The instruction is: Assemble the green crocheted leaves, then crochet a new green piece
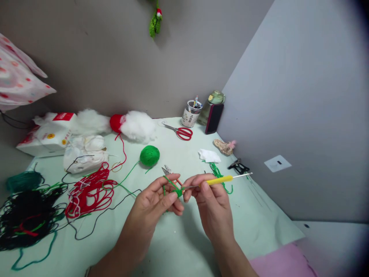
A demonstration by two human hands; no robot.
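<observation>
Over the middle of the table, my left hand [157, 200] pinches a small piece of green crochet work [179, 192], with green yarn running over its raised index finger. My right hand [211, 204] grips a crochet hook [220, 180] by its yellow handle; one metal end points right, and the other reaches the green piece. From the left hand, a green strand leads back to a ball of green yarn [149, 156]. Partly hidden behind my fingers lies a small pair of snips or scissors [167, 169] with orange handles.
Tangled red yarn [92, 192] and black yarn [29, 215] cover the table's left side. Behind are white stuffing [140, 126], a white box [49, 132] and red-handled scissors [183, 133]. A pen cup [190, 114], a bottle [215, 98] and a phone [214, 119] stand near the right wall.
</observation>
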